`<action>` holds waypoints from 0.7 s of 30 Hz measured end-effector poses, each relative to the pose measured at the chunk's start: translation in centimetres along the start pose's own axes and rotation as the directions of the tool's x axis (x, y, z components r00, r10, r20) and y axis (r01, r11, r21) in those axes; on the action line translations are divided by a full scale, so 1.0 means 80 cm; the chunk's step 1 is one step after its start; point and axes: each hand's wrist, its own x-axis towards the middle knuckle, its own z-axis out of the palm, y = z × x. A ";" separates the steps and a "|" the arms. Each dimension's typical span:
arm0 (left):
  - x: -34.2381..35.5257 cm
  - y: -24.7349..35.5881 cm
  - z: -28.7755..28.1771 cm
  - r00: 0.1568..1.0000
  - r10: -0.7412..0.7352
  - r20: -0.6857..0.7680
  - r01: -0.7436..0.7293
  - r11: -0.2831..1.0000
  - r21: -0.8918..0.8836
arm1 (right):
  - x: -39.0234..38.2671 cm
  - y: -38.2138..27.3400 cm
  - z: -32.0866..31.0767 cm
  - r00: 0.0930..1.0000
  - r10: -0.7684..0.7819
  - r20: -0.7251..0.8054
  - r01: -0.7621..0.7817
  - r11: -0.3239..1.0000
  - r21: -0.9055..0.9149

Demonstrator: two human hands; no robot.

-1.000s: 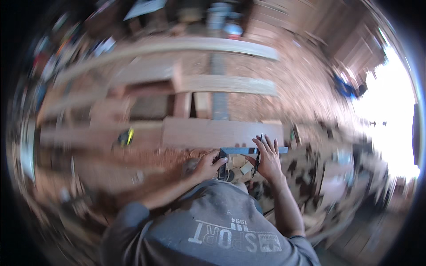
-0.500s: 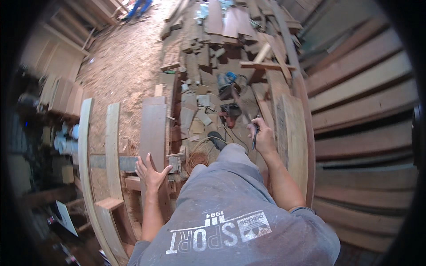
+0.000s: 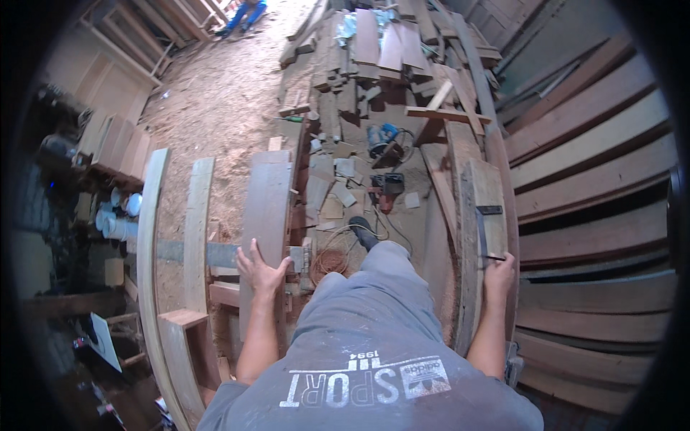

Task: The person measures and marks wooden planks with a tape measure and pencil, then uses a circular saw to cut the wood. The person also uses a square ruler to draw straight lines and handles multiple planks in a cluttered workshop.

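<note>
My left hand (image 3: 264, 276) rests with fingers spread across a wide reddish-brown board (image 3: 267, 194), the thumb near its right edge. On the right, my right hand (image 3: 499, 276) is closed at the side of a thick pale plank (image 3: 487, 187). A thin dark stick-like piece pokes from its fingertips over the wood. Just beyond lies a dark L-shaped tool (image 3: 489, 210), like a square, its thin arm running back toward my fingers. Whether the stick and this tool are joined, I cannot tell.
Between the boards, a blue power tool (image 3: 381, 140), a dark red-bodied one (image 3: 388, 188), coiled cord (image 3: 338, 251) and wood offcuts (image 3: 343, 194) lie on the floor. Stacked planks (image 3: 589, 230) line the right. Two narrow boards stand left. A person's blue-clad legs (image 3: 243, 18) show far off.
My right hand has moved right and back from above the floor to the pale plank, where the dark L-shaped tool now shows. The left hand stays on its board; the view has shifted slightly.
</note>
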 end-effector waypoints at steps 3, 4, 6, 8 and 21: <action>0.001 0.010 -0.009 1.000 -0.007 -0.001 0.007 1.000 -0.020 | 0.044 0.013 -0.023 0.972 0.142 0.186 -0.111 0.979 -0.169; 0.000 0.010 -0.013 1.000 -0.014 0.003 0.014 0.999 -0.034 | 0.055 0.018 -0.025 0.952 0.172 0.252 -0.119 0.970 -0.212; 0.002 0.014 -0.018 1.000 -0.020 0.009 0.021 0.998 -0.067 | 0.073 0.019 -0.033 0.894 0.218 0.392 -0.150 0.969 -0.197; 0.003 0.033 -0.029 1.000 -0.029 -0.008 0.028 0.993 -0.117 | 0.075 -0.001 -0.043 0.917 0.136 0.374 -0.069 0.980 -0.189; 0.150 0.286 -0.210 0.939 0.064 -0.338 -0.327 0.470 -0.820 | -0.141 -0.426 0.007 -0.007 -0.990 0.139 0.476 0.118 0.871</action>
